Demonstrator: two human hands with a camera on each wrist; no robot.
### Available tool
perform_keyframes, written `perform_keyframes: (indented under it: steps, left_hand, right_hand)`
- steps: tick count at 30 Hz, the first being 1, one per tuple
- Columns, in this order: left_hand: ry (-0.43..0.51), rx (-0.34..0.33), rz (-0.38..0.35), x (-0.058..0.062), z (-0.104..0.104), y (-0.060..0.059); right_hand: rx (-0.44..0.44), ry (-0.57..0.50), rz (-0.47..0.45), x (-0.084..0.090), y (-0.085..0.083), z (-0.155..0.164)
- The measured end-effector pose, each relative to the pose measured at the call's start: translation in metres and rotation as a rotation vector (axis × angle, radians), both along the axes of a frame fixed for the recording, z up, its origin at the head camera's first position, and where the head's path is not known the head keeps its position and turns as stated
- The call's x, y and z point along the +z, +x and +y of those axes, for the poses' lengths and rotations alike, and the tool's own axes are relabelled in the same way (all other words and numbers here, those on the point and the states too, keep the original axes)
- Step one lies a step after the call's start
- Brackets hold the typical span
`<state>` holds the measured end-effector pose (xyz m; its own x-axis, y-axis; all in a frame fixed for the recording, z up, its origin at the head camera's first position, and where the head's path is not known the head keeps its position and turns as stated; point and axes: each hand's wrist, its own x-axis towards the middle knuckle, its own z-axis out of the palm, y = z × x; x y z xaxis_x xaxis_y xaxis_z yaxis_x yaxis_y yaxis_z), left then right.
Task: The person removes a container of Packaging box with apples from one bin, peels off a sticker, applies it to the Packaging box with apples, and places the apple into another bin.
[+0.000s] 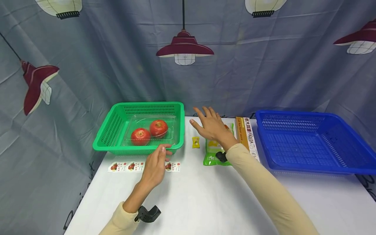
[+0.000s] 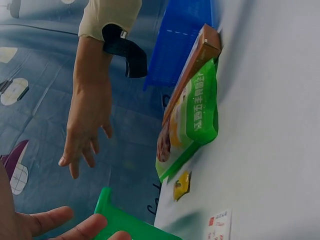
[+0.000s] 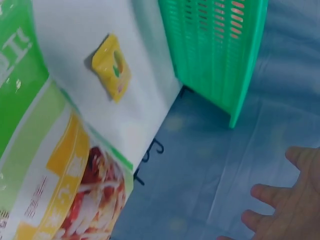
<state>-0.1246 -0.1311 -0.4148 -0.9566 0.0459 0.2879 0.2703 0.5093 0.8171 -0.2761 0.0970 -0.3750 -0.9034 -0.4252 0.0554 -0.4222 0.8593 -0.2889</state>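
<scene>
My right hand (image 1: 211, 125) hovers with fingers spread above a green food bag (image 1: 212, 156), holding nothing. Under the forearm side of that bag stands a pasta box (image 1: 250, 138), close beside it. Near the front right corner of the green basket (image 1: 102, 130), my left hand (image 1: 155, 168) is held with loose fingers and nothing in it; whether it touches the rim I cannot tell. Inside the basket, two red apples (image 1: 141, 136) sit with a clear plastic container (image 1: 171, 122). A small yellow packet (image 1: 195, 142) lies between basket and bag, also seen as the yellow packet (image 3: 111, 67) in the right wrist view.
A blue basket (image 1: 264, 156) stands at the right of the white table (image 1: 194, 202). Several fruit-printed labels (image 1: 126, 166) lie in a row before the green basket, partly hidden by my left hand. A grey curtain (image 1: 205, 85) hangs behind the table.
</scene>
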Motion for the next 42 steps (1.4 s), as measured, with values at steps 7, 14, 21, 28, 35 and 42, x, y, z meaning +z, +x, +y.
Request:
perform_keyframes:
  steps: [7, 14, 21, 28, 35, 42]
  left_hand:
    - [0.052, 0.029, -0.067, -0.012, -0.010, 0.005]
    - [0.103, 0.106, -0.191, -0.028, -0.020, 0.006]
    - [0.193, 0.169, -0.225, -0.033, -0.028, -0.002]
    - [0.250, 0.237, -0.243, -0.036, -0.033, -0.007]
    - [0.317, 0.262, -0.235, -0.037, -0.035, -0.010]
    - [0.383, 0.291, -0.251, -0.039, -0.037, -0.014]
  right_hand:
    - [0.022, 0.011, 0.003, -0.003, 0.002, -0.017]
    - [0.055, 0.004, 0.006, -0.006, 0.006, -0.031]
    - [0.077, 0.005, 0.022, -0.008, 0.008, -0.043]
    - [0.104, 0.021, 0.023, -0.015, 0.010, -0.059]
    - [0.121, 0.001, 0.012, -0.015, 0.016, -0.075]
    - [0.140, 0.001, 0.015, -0.017, 0.018, -0.088]
